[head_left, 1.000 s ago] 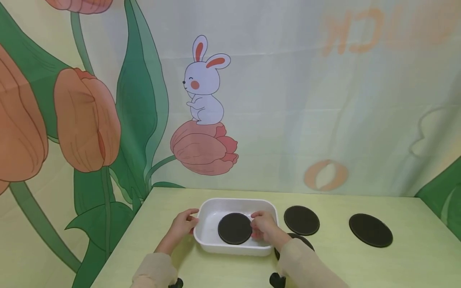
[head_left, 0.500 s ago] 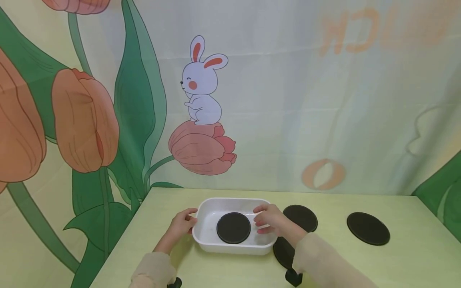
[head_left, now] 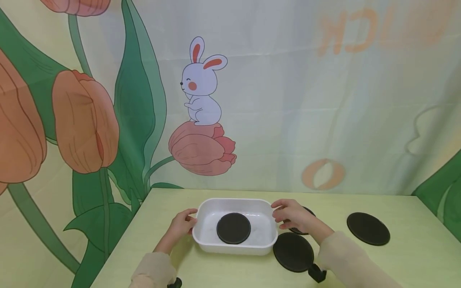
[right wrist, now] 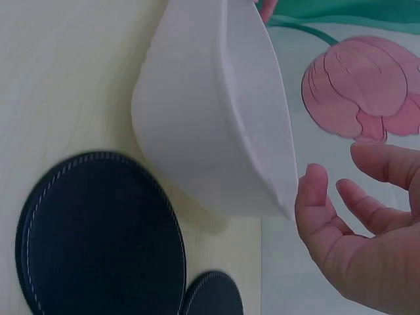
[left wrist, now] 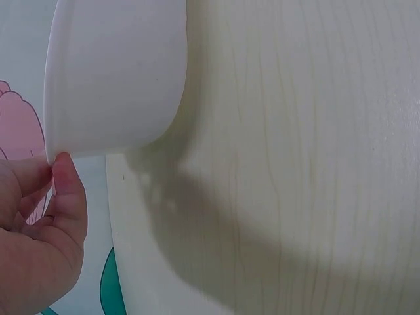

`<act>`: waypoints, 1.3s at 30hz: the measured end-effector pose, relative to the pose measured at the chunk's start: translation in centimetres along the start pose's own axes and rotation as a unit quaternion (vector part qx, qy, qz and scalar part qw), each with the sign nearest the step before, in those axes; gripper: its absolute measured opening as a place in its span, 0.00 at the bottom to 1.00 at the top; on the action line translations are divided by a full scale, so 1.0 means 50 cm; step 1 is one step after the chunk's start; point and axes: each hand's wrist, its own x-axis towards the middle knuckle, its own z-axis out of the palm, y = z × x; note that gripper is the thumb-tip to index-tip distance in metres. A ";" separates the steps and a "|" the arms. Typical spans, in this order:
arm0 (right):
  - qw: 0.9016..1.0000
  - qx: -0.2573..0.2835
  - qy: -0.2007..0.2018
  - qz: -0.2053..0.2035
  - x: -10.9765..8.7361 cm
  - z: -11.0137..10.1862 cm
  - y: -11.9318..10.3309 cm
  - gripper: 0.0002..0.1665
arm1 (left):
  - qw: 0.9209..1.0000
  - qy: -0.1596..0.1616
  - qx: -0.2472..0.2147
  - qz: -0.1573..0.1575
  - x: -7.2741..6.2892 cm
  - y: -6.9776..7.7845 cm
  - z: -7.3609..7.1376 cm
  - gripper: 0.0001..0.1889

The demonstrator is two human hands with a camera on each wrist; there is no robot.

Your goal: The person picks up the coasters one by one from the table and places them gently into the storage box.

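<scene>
At the left end of the white tray (head_left: pixel 234 249), the rim is pinched by the left hand (head_left: pixel 181 224): in the left wrist view its edge is caught between two fingertips (left wrist: pixel 64 174), with next to no gap left between them apart from the tray's wall. The palm is kept clear of the plastic, so the tray is held by the fingertips only.

At the opposite end, nothing is grasped by the right hand (head_left: pixel 294 216). Its fingers are parted and loosely bent, a wide gap being left between them in the right wrist view. The nearest fingertip is brought right up to the corner of the rim; whether the rim is touched there cannot be told.

On the pale table (head_left: pixel 216 273) the tray is set, its long sides running left to right between the hands. Inside, a round black disc (head_left: pixel 233 228) is laid flat near the middle of the floor, touched by neither hand. Just beside the tray's near right corner, a second black disc (head_left: pixel 293 252) is placed; a third (right wrist: pixel 215 295) is partly covered by the right hand in the head view. Farther right, well apart, a fourth disc (head_left: pixel 368 229) is seen.
</scene>
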 end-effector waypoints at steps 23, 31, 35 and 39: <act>0.995 -0.078 0.010 0.059 -0.032 -0.096 0.113 0.23 | 1.000 -0.001 -0.001 0.016 -0.009 0.005 -0.001 0.19; 0.991 -0.100 0.027 0.080 -0.033 -0.104 0.141 0.21 | 1.000 -0.003 0.004 0.016 -0.011 0.005 -0.002 0.19; 0.990 -0.110 0.031 0.082 -0.030 -0.105 0.153 0.20 | 1.000 -0.004 0.000 0.013 -0.009 0.005 -0.002 0.19; 0.991 -0.111 0.027 0.074 -0.029 -0.103 0.160 0.19 | 1.000 -0.002 -0.001 0.012 -0.009 0.004 -0.002 0.19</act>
